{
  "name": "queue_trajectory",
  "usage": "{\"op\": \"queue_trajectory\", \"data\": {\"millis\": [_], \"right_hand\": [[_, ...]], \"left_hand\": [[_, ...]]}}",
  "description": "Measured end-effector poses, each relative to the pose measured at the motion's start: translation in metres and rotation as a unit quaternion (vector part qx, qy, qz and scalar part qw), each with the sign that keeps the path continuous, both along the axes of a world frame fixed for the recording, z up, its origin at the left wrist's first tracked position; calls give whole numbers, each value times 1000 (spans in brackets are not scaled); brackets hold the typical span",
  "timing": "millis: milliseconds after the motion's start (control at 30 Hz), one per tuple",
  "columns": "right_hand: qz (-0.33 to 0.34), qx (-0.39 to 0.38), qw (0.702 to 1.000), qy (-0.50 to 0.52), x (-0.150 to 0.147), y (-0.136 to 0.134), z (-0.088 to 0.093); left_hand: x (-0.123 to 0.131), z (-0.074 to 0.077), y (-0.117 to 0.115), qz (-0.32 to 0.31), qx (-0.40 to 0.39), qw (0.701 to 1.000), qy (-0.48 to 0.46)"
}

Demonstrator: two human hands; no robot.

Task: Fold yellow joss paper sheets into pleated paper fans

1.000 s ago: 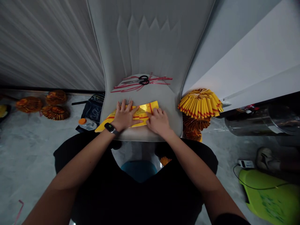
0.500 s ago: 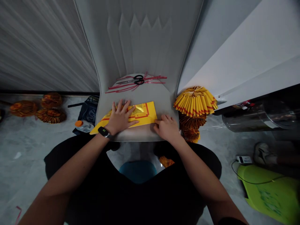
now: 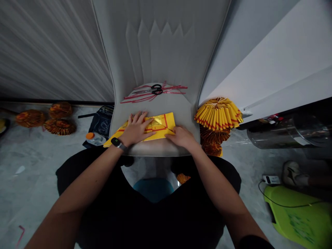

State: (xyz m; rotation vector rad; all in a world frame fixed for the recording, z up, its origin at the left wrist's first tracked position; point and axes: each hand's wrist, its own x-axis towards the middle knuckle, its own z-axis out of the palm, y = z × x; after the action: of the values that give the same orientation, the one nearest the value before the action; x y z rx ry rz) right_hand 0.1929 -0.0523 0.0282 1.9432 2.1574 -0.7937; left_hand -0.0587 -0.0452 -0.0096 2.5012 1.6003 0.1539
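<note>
A yellow sheet of paper (image 3: 169, 119), printed with red lines and a gold foil patch, lies partly folded on the grey chair seat (image 3: 153, 149). My left hand (image 3: 135, 130) rests on it with fingers spread, covering its middle left. At the paper's near right corner, my right hand (image 3: 183, 137) is closed, thumb and fingers pinching the edge, which is lifted and turned inward. Farther back on the seat, black-handled scissors (image 3: 156, 89) lie across pink-red plastic strips (image 3: 178, 87).
Pleated yellow paper fans (image 3: 218, 111) are stacked right of the chair. More gold pleated bundles (image 3: 60, 127) sit on the floor at left, near an orange-capped bottle (image 3: 95, 139) and a dark bag (image 3: 101, 121). A green stool (image 3: 298, 211) stands at lower right. Below is a blue object (image 3: 153, 189).
My right hand has moved slightly inward and now pinches the paper's near right corner, which has been lifted and bent. My left hand stays flat on the sheet. The view has shifted a little.
</note>
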Motion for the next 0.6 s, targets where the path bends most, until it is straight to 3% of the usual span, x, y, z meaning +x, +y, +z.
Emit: {"op": "queue_trajectory", "data": {"millis": [200, 300, 367, 467, 600], "right_hand": [[40, 131, 989, 50, -26, -26, 16], [71, 148, 981, 102, -50, -38, 9], [124, 135, 969, 165, -62, -42, -2], [227, 147, 936, 228, -74, -46, -20], [325, 185, 894, 246, -84, -51, -30]], "left_hand": [[-18, 18, 6, 45, 14, 989, -141], [-38, 19, 14, 97, -12, 985, -141], [-52, 18, 20, 119, -77, 977, -158], [-67, 20, 28, 152, -191, 935, -258], [-82, 31, 31, 238, -260, 855, -381]]}}
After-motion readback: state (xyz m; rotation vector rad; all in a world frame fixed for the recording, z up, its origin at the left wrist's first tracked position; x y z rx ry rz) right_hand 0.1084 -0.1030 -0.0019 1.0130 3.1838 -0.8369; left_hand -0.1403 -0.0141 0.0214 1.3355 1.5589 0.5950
